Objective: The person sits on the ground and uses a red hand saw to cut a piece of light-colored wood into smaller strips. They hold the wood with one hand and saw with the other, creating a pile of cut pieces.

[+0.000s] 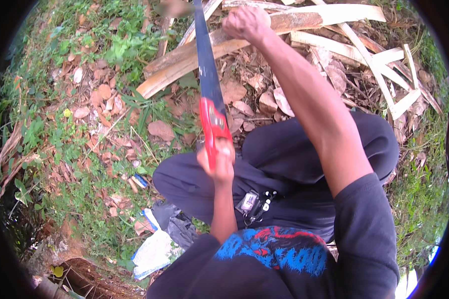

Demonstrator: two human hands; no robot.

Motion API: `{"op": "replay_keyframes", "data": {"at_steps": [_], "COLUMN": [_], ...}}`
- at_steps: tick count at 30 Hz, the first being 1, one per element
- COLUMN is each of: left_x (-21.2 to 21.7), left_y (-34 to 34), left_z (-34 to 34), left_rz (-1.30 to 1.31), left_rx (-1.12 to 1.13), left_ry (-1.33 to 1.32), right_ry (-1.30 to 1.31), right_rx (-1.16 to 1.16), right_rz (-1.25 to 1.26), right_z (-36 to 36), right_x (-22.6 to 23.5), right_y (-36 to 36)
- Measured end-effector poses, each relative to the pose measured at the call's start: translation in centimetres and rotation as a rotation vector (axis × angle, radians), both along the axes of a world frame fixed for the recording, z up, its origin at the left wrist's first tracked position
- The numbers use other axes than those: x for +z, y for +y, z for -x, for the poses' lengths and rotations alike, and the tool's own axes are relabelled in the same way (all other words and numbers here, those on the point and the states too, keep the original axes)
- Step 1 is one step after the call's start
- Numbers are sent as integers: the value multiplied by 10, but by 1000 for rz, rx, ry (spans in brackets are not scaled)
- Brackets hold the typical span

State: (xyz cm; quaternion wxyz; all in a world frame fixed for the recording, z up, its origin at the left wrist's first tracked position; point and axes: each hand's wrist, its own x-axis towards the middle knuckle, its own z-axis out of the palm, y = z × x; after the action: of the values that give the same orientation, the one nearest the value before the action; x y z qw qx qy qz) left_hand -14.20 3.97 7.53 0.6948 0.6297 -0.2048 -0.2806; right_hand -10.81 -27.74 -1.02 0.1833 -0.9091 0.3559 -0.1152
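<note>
My left hand (217, 158) is wrapped round the red handle (214, 122) of a hand saw. The saw's long dark blade (208, 60) points away from me and crosses a split piece of wood with bark (177, 62). Right of the blade, my right hand (247, 24) is closed on the upper part of that wood, its fingers partly hidden. The wood slants from lower left to upper right over dry leaves. Whether the teeth have cut into it, I cannot tell.
Several pale split strips of wood (329, 47) lie crossed at the far right. My bent legs (304, 149) are in front of me. A white and blue plastic bag (154, 251) and a small blue object (140, 180) lie on leafy ground to the left. Something blurred (174, 7) shows at the top.
</note>
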Motion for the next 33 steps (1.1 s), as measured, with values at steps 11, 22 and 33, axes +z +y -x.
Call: {"op": "replay_keyframes", "data": {"at_steps": [11,22,33], "left_x": [-11,-76,-25], "left_y": [-30,83,21], "left_z": [-14,-14,-15], "left_rz": [-71,-686,44], "left_rx": [107,-310,-57], "left_ry": [5,-817,25], "right_ry": [2,50,164], "right_rx": [-54,63,106], "right_rz": [91,99,27], "right_z": [-1,-5,8], "right_x": [-10,-1,18], "right_y": [20,27,13]}}
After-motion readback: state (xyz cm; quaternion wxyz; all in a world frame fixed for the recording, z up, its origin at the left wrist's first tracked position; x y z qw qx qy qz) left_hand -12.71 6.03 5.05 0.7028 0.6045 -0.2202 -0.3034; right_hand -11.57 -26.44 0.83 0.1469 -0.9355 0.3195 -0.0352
